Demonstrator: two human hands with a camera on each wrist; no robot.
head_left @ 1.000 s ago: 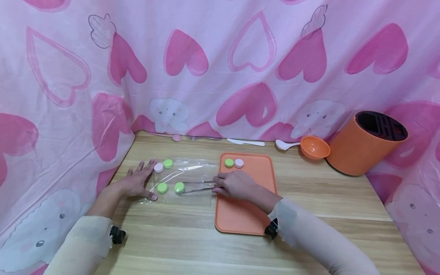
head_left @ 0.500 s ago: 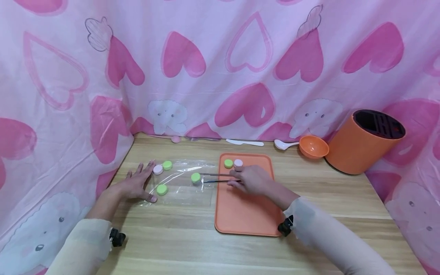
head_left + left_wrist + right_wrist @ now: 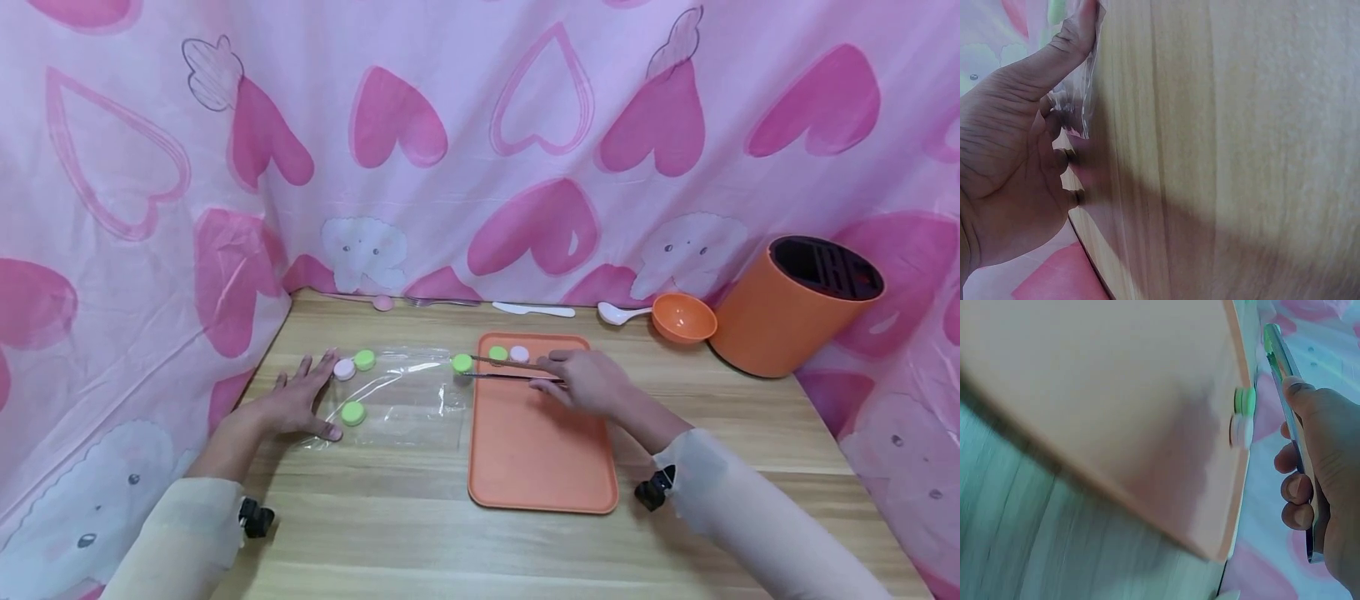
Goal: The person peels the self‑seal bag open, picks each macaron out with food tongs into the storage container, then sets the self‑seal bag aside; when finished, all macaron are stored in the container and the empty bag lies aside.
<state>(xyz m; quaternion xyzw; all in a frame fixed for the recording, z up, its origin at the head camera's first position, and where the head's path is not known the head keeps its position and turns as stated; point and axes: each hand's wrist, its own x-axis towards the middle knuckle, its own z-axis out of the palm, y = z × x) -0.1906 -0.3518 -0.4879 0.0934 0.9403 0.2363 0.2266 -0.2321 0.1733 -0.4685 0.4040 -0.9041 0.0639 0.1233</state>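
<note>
My right hand [image 3: 588, 382] grips metal tongs [image 3: 1297, 444] above the orange tray [image 3: 540, 450]. Pinched in their tips is a green macaron [image 3: 462, 363], close to the tray's left edge and raised over it. On the tray's far end sit a green macaron [image 3: 498, 355] and a pink macaron [image 3: 519, 355], side by side. My left hand [image 3: 296, 402] lies with fingers spread, pressing the left edge of a clear plastic bag [image 3: 408, 421]. Within the bag's outline are a pink macaron [image 3: 344, 369] and a green macaron [image 3: 364, 360] together, with another green macaron [image 3: 353, 413] nearer me.
Along the back edge lie a pink spoon [image 3: 382, 303], a fork [image 3: 442, 302], a white knife [image 3: 534, 311] and a white spoon [image 3: 618, 314]. An orange bowl [image 3: 684, 318] and an orange knife block [image 3: 787, 317] stand at back right. A heart-print curtain [image 3: 465, 200] surrounds the wooden table [image 3: 360, 517].
The tongs have lifted one green macaron off the bag and carried it right and away from me to the tray's left edge. My left hand has stayed in place.
</note>
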